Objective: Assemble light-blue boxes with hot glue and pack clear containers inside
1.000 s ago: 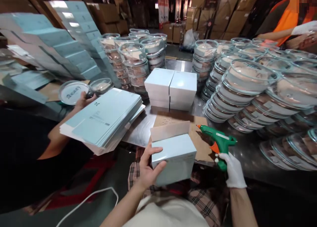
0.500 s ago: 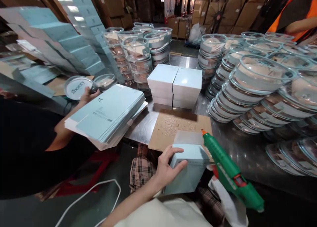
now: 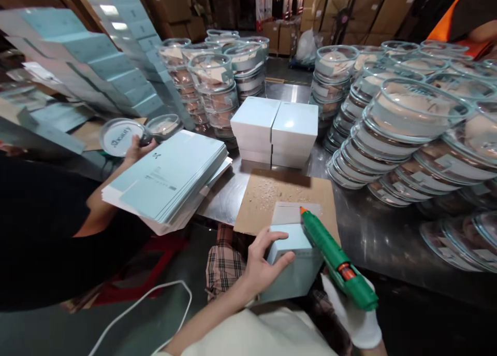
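My left hand (image 3: 266, 262) is closed on the top corner of a light blue box (image 3: 291, 275), thumb and fingers on either side of it. From the box a pale flap (image 3: 285, 214) reaches out over a piece of cardboard (image 3: 248, 208) scattered with small bits. In its white glove, my right hand (image 3: 355, 319) grips a green glue gun (image 3: 330, 247). The gun slants up and left across the box, and its orange nozzle (image 3: 303, 210) is over the flap. Part of the right hand is hidden behind the gun.
Two pale box stacks (image 3: 256, 128) stand beyond the cardboard on the metal table (image 3: 361, 226). Clear round containers (image 3: 404, 123) are piled right and back left. Flat blue sheets (image 3: 171, 174) lie left, beside a co-worker's hand (image 3: 135, 151) at a round container. A white cable (image 3: 140, 299) hangs low left.
The glue gun has moved left, its nozzle passing from the flap's right end toward its middle. More of my gloved right hand shows. My left hand and the box have barely moved.
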Demonstrator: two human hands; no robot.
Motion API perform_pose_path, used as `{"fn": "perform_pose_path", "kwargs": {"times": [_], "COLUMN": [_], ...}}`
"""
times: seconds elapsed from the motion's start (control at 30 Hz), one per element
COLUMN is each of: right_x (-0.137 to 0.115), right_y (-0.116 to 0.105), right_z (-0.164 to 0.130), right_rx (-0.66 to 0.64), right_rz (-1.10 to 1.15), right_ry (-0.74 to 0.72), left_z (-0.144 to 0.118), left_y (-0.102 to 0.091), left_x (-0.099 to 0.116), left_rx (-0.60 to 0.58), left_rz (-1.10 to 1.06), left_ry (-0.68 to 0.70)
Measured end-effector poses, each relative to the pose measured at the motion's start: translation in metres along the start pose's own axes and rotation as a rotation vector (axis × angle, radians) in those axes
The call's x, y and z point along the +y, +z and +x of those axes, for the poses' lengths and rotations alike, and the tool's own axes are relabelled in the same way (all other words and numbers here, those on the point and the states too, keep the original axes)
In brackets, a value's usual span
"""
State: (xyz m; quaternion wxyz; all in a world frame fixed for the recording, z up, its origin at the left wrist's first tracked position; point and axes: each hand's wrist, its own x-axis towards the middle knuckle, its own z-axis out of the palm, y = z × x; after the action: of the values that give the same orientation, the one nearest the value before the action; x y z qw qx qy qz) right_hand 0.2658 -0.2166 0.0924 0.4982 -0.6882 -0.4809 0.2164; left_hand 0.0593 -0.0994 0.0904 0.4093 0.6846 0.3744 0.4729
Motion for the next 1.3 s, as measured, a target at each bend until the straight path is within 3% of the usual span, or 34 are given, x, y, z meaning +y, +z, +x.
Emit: {"fn": "perform_pose_path", "kwargs": {"times": [0.2, 0.37, 0.47, 0.57, 0.63, 0.7, 0.77, 0.83, 0.93, 1.07, 1.2, 1.3], "right_x": [0.015, 0.009, 0.0, -0.018, -0.034, -0.047, -0.052, -0.048, -0.035, -0.028, -0.036, -0.04], "right_y": [-0.021, -0.022, -0.034, -0.04, -0.031, -0.014, 0.004, 0.015, 0.01, -0.007, -0.005, -0.002], "right_z": [0.021, 0.077, 0.096, 0.093, 0.087, 0.084, 0.086, 0.088, 0.085, 0.074, 0.07, 0.073], "right_rx": [0.163, -0.026, -0.03, 0.158, 0.177, 0.01, -0.147, -0.156, -0.165, -0.454, -0.459, -0.507], "right_rz": [0.065, 0.19, -0.011, -0.392, -0.314, -0.009, 0.259, 0.355, 0.313, 0.231, 0.079, 0.118], "right_ry": [0.298, 0.648, 0.733, 0.575, 0.399, 0.306, 0.323, 0.359, 0.238, -0.119, -0.387, -0.476], "left_z": [0.0, 0.002, 0.002, 0.003, 0.004, 0.004, 0.004, 0.005, 0.006, 0.009, 0.009, 0.006], "left_y": [-0.017, -0.02, -0.022, -0.023, -0.022, -0.019, -0.016, -0.012, -0.006, -0.005, -0.015, -0.02], "left_x": [-0.003, -0.002, -0.002, 0.0, 0.002, 0.002, 0.001, -0.002, -0.011, -0.018, -0.012, -0.005], "left_rx": [0.025, 0.052, 0.074, 0.059, 0.005, -0.075, -0.113, -0.093, -0.017, 0.025, -0.062, -0.089], "left_rz": [-0.037, -0.142, -0.202, -0.266, -0.301, -0.311, -0.283, -0.252, -0.356, -0.534, -0.342, -0.286], "left_ry": [-0.051, -0.052, -0.071, -0.069, -0.052, -0.044, -0.043, -0.061, -0.119, -0.094, 0.015, 0.025]}}
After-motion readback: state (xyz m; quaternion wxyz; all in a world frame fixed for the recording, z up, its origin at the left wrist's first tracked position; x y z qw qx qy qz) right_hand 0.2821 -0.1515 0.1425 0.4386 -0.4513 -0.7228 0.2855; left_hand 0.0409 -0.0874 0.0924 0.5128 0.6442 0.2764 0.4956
